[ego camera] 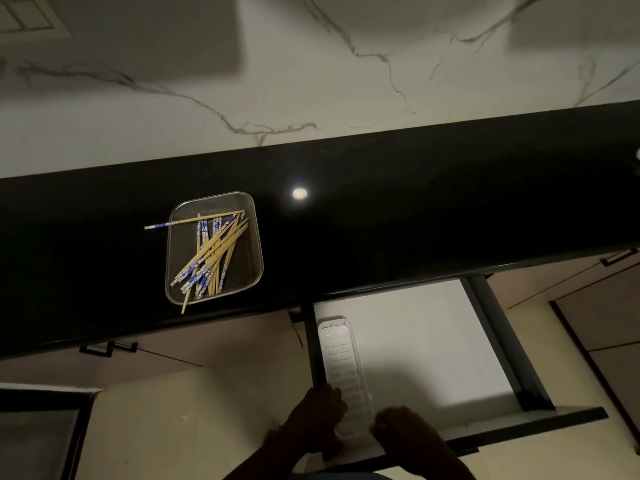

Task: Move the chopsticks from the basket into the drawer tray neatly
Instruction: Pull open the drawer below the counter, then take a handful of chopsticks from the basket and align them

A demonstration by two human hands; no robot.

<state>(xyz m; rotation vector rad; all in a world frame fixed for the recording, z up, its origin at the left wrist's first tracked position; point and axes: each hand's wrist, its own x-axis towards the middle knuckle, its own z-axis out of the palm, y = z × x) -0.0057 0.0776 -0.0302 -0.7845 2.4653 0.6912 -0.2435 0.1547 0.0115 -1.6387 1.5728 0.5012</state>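
Nothing moved yet: every one of the chopsticks (211, 252) sits in the basket (254, 271), up-left of both hands. Left hand (317, 415) and right hand (398, 427) grasp the tray (341, 362) in the drawer (415, 341).

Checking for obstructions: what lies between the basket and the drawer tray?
In the head view, only bare black countertop and its front edge separate the basket from the tray.

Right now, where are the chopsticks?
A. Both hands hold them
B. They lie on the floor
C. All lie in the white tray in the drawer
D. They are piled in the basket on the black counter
D: the chopsticks lie crossed in the basket on the black counter, while the white tray in the open drawer holds none.
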